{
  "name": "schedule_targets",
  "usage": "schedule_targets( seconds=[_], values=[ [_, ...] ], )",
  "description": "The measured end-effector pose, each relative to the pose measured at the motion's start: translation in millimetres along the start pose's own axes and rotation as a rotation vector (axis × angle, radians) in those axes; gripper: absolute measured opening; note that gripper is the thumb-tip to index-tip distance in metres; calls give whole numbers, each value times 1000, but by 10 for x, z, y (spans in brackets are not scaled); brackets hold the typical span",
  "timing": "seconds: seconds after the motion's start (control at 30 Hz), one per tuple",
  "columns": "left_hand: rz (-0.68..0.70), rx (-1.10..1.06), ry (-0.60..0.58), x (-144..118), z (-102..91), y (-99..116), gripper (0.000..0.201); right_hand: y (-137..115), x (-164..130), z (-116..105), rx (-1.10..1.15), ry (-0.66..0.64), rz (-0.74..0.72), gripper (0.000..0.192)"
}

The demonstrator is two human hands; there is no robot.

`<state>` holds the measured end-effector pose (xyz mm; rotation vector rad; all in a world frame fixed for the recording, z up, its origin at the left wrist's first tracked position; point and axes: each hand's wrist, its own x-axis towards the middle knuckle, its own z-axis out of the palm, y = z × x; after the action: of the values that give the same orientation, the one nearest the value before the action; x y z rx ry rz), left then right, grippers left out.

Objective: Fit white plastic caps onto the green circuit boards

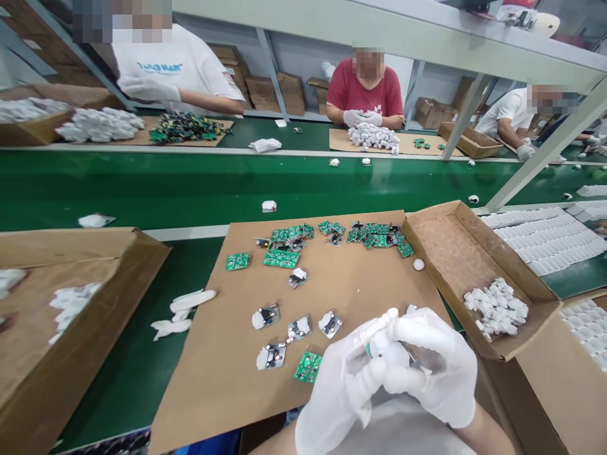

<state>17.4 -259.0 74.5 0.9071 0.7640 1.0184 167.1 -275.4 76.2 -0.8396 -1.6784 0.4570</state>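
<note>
Both my hands wear white gloves and meet near the bottom middle of the view. My left hand (342, 379) and my right hand (436, 370) are closed together on a small white plastic part (379, 346) with a bit of green circuit board showing at its edge. They hover over the near right corner of a brown cardboard sheet (227, 341). Close to my left hand lie a green circuit board (308, 367) and several small assembled boards with white pieces (298, 328).
More green boards (374, 235) are heaped at the sheet's far edge. An open carton (467, 259) on the right holds white plastic parts (497, 306). Another carton (71, 303) sits left. A green conveyor (190, 186) runs across; three people in gloves work opposite.
</note>
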Motion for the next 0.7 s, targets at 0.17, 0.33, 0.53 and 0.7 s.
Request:
schedule_targets(
  seconds=[0.17,0.33,0.53,0.7],
  values=[
    [-9,-66,-90,-4,33,-10,48,22,6,-7,113,-32,-44,55],
    [-85,-50,-33,2,86,18,39,-46,53,35,80,15,58,45],
    [92,10,275,35,102,32,42,48,-88,18,-232,72,-142,58],
    [70,105,489,-35,72,10,41,40,-126,44,-221,9,-108,49]
  ],
)
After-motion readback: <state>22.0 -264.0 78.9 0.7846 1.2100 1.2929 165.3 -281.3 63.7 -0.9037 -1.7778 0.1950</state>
